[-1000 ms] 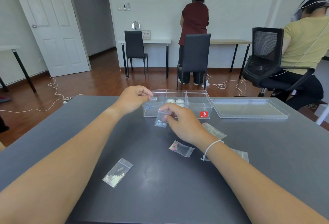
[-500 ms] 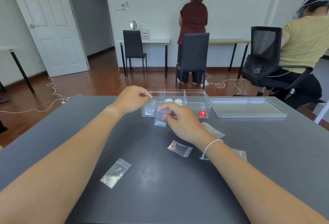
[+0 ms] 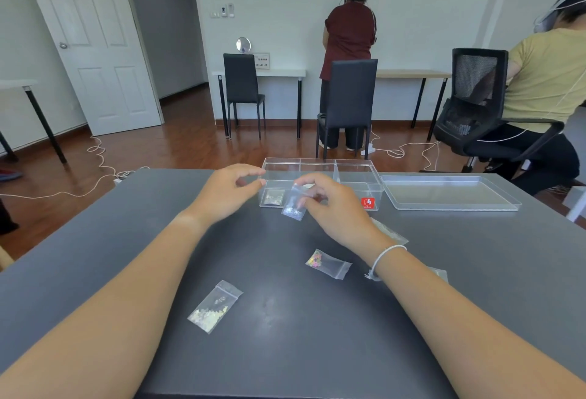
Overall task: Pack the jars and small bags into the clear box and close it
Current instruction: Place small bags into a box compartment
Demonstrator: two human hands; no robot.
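Observation:
The clear box [image 3: 358, 166] stands open at the far side of the dark table, split into compartments. One small bag [image 3: 274, 198] lies in its front-left compartment. My left hand [image 3: 226, 191] hovers just left of the box, fingers loosely apart and holding nothing. My right hand [image 3: 331, 205] pinches a small bag with silvery bits [image 3: 295, 203] in front of the box and hides the white jars inside. A pink-flecked bag [image 3: 328, 264] and a pale-flecked bag [image 3: 215, 306] lie on the table. Two more bags [image 3: 389, 230] show partly behind my right forearm.
The box's clear lid [image 3: 450, 193] lies flat to the right of the box. Beyond the table are black chairs [image 3: 347, 104], cables on the wood floor, a person standing at the wall desk and another seated at the right.
My left hand has let go of the bag that now lies in the front-left compartment and drawn back to the left. My right hand has raised its bag slightly toward the box.

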